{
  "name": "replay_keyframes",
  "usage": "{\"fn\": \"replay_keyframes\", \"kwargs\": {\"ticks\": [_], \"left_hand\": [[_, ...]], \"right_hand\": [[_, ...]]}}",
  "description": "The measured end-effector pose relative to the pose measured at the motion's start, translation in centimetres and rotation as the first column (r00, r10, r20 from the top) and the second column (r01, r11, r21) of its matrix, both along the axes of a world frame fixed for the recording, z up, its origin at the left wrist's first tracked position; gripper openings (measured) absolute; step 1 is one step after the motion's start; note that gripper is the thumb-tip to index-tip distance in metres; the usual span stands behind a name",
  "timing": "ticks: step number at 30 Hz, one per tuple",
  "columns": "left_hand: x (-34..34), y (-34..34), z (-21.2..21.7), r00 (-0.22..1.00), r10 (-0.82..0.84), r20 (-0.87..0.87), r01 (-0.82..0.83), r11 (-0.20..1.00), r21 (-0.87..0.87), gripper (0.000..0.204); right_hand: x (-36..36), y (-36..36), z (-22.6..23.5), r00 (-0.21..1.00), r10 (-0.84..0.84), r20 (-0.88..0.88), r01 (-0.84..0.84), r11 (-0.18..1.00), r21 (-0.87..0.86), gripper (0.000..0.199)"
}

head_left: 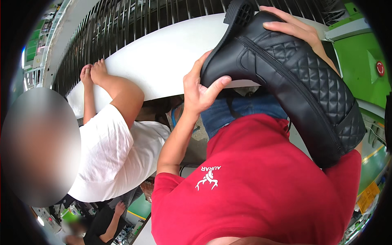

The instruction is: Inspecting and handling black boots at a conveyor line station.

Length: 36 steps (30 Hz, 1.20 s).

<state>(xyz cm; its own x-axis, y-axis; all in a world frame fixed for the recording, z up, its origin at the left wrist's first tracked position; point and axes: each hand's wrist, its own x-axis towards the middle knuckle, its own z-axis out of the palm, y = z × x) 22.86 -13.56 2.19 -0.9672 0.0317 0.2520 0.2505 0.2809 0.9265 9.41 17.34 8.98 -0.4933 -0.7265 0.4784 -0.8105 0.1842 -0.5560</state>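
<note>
A white desk (pixel 163 49) spans the upper half of the frame, with a co-worker (pixel 110 159) in a white shirt beside it at the left. A quilted black boot (pixel 286 85) slants from the top centre to the lower right, sole toward the upper left, with a green machine (pixel 355 57) at the right edge. The left hand (pixel 201 90), near the centre, grips its toe with the thumb on top, and the right hand (pixel 300 30), upper right, clasps the ankle's back near the heel, two visible digits parted, left of a red button (pixel 380 68).
</note>
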Motion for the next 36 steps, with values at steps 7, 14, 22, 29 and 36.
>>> {"fn": "replay_keyframes", "kwargs": {"ticks": [7, 14, 22, 29, 36], "left_hand": [[0.1, 0.4, -0.2, 0.983, 0.033, 0.178, -0.088, 0.947, 0.309, 0.087], [0.6, 1.0, -0.3, 0.989, 0.114, 0.091, -0.129, 0.974, 0.185, 0.076], [0.2, 0.1, -0.8, 0.990, 0.138, 0.003, -0.138, 0.987, 0.086, 0.065], [-0.5, -1.5, 0.4, 0.999, 0.016, 0.050, -0.026, 0.978, 0.207, 0.064], [-1.5, -0.1, -1.0, 0.981, -0.096, 0.167, 0.021, 0.915, 0.403, 0.051]], "right_hand": [[0.0, -0.1, -0.9, 0.959, -0.091, 0.269, 0.084, 0.996, 0.035, 0.064], [-0.7, 0.9, -1.9, 0.953, -0.106, 0.282, 0.100, 0.994, 0.036, 0.067], [-1.1, 0.1, -3.6, 0.952, -0.086, 0.293, 0.106, 0.993, -0.054, 0.058], [-2.3, 0.6, -4.9, 0.952, -0.089, 0.294, 0.101, 0.995, -0.024, 0.057], [-5.1, 2.7, -3.0, 0.966, 0.156, 0.208, -0.148, 0.988, -0.052, 0.059]]}}
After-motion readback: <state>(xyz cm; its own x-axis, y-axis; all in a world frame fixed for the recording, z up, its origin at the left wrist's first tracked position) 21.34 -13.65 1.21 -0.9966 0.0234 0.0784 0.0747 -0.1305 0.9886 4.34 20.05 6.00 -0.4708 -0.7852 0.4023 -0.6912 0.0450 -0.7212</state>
